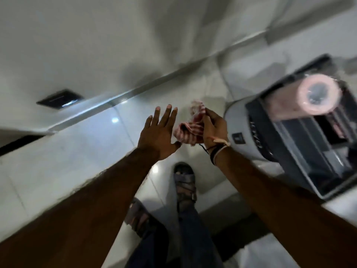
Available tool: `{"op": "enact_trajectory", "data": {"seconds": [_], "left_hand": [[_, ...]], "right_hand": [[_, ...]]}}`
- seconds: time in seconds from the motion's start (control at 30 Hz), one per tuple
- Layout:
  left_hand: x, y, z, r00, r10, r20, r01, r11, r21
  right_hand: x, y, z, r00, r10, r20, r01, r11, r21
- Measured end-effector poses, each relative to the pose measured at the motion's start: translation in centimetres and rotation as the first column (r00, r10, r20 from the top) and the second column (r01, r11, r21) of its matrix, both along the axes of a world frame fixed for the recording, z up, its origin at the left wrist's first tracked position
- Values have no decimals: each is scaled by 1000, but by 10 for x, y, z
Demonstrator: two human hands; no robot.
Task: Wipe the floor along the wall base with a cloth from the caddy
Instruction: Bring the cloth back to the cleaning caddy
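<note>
A red-and-white striped cloth (190,127) is gripped in the right hand (213,128), bunched between thumb and fingers, with a loose end sticking up toward the far side. The left hand (158,132) is held open just left of it, palm down and fingers spread, its thumb close to or touching the lower fold of the cloth; contact cannot be settled through the motion blur. Nothing is held by the left hand.

Both hands are raised well above the pale tiled floor (81,151), over the sandalled foot (184,182) seen below them. The caddy (313,151), a dark open box with a pink roll (313,97) lying in it, stands to the right, just beside the right wrist, so the cloth is judged to be already out of it.

The wall base (108,101) is seen as a grey strip running from near left to far right, where the white wall (96,45) meets the floor. It lies beyond and to the left of the hands. The cloth is therefore to be carried down and away to the far left, and the wiping stroke would be laid along that strip's long axis. The right hand has the cloth, though the open left hand is nearer the base, so a handover or a two-handed spread of the cloth is judged likely first.
</note>
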State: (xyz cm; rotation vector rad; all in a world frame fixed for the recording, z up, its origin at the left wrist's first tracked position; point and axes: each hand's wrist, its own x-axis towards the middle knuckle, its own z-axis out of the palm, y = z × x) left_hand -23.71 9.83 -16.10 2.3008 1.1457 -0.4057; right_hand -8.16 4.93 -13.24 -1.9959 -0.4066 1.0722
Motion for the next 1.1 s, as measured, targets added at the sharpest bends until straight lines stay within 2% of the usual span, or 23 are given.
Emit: {"op": "enact_trajectory", "data": {"seconds": [0.1, 0.17, 0.23, 0.33, 0.37, 0.43, 0.5, 0.57, 0.67, 0.83, 0.97, 1.03, 1.1], "left_hand": [[76, -21, 26, 971, -235, 44, 234, 972, 39], [119, -37, 40, 920, -385, 75, 380, 922, 78], [163, -58, 53, 836, -539, 101, 530, 842, 100], [210, -88, 60, 681, -723, 115, 713, 691, 121], [222, -96, 59, 636, -766, 92, 756, 643, 123], [237, -110, 50, 605, -796, 7, 791, 601, 114], [244, -117, 43, 611, -786, -97, 792, 603, 97], [247, -122, 36, 604, -778, -171, 796, 601, 75], [246, -127, 31, 633, -755, -172, 772, 632, 66], [250, -124, 32, 614, -763, -201, 785, 618, 53], [246, -118, 38, 596, -777, -203, 797, 604, 28], [243, -102, 68, 583, -793, -176, 808, 589, 24], [234, -89, 97, 553, -821, -140, 832, 554, 36]], "right_hand": [[68, -66, 31, 984, -165, 64, 164, 986, 31], [103, -112, 49, 963, -231, 138, 227, 973, 43], [133, -158, 65, 915, -289, 283, 296, 955, 19], [166, -208, 76, 795, -358, 490, 408, 913, 4], [174, -221, 75, 771, -331, 544, 401, 916, -10], [187, -243, 61, 774, -194, 603, 312, 945, -97], [189, -255, 41, 752, 83, 654, 138, 950, -279], [180, -259, 24, 700, 325, 636, 2, 889, -458], [159, -255, 11, 697, 461, 549, -68, 805, -589], [168, -236, 13, 711, 452, 538, 6, 761, -648], [183, -228, 11, 726, 510, 462, -45, 705, -708], [189, -214, 27, 754, 503, 423, -114, 734, -670], [189, -213, 45, 821, 454, 346, -146, 752, -643]]}}
